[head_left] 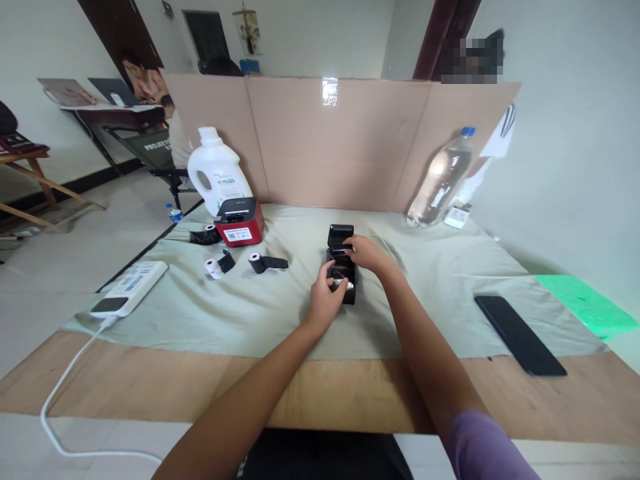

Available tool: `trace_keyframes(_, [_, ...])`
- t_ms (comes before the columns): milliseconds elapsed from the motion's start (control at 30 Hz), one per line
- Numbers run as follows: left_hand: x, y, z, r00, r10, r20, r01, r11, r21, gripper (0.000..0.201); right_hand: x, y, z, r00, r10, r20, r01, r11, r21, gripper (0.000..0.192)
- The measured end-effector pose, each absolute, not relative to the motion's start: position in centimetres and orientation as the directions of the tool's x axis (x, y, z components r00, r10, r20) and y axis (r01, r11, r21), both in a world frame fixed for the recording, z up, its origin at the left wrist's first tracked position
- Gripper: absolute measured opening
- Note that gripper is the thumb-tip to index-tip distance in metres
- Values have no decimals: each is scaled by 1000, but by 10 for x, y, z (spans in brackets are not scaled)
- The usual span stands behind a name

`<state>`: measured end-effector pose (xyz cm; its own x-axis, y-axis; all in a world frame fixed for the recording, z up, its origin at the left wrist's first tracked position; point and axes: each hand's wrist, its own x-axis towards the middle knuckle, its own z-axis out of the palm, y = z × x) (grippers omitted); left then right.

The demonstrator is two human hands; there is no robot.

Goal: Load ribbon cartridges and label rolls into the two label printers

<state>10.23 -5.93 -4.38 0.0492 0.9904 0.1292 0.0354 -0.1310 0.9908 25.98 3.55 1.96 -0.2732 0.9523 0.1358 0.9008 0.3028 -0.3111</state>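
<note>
1. My left hand (pixel 325 298) grips the near end of the black printer (pixel 343 267), fingers curled round it.
2. My right hand (pixel 364 252) rests on its open top, fingers narrow, touching the compartment.
3. The printer stands mid-table on the grey-green cloth (pixel 280 313), lid raised.
4. Left of it: paper rolls (pixel 256 261), a red printer (pixel 239 221), a white jug (pixel 216 170).
5. Right: a dark phone (pixel 519 334), a clear bottle (pixel 443 179).

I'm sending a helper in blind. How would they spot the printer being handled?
On the pale green cloth before the cardboard screen, look mid-table. The small black printer with its lid up sits between the left hand and right hand; the other printer is red.
</note>
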Motion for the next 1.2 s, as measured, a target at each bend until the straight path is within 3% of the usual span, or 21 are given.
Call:
trace_keyframes(200, [103,-55,-45,79,996,48,-54,-44,998,60,254,41,4,-238,954,182,907,285,-310,37])
trace_keyframes(367, [103,-55,-44,89,994,64,-64,-59,996,59,253,37,-1,-160,968,196,916,219,-337,34])
trace_keyframes(500, [103,-54,-47,92,992,87,-45,-83,996,57,251,33,-4,-49,973,227,911,136,-389,31])
trace_keyframes(600, [103,-54,-48,86,992,90,-41,-87,995,59,249,35,-7,83,942,326,895,73,-440,44])
trace_keyframes(767, [101,-54,-44,105,990,94,-15,-93,996,46,256,47,-9,18,908,420,784,247,-569,64])
trace_keyframes(900, [100,-55,-42,135,982,134,48,-142,989,27,267,47,3,-2,930,368,704,263,-660,48])
trace_keyframes(1000, [100,-55,-41,146,979,144,51,-153,987,26,274,40,18,-143,942,304,736,306,-604,28])
trace_keyframes(1100, [100,-56,-40,143,980,141,48,-149,988,26,278,31,31,-319,929,187,821,370,-435,16])
trace_keyframes(1200, [100,-56,-37,140,981,133,53,-142,989,25,275,27,37,-333,937,102,884,348,-313,15])
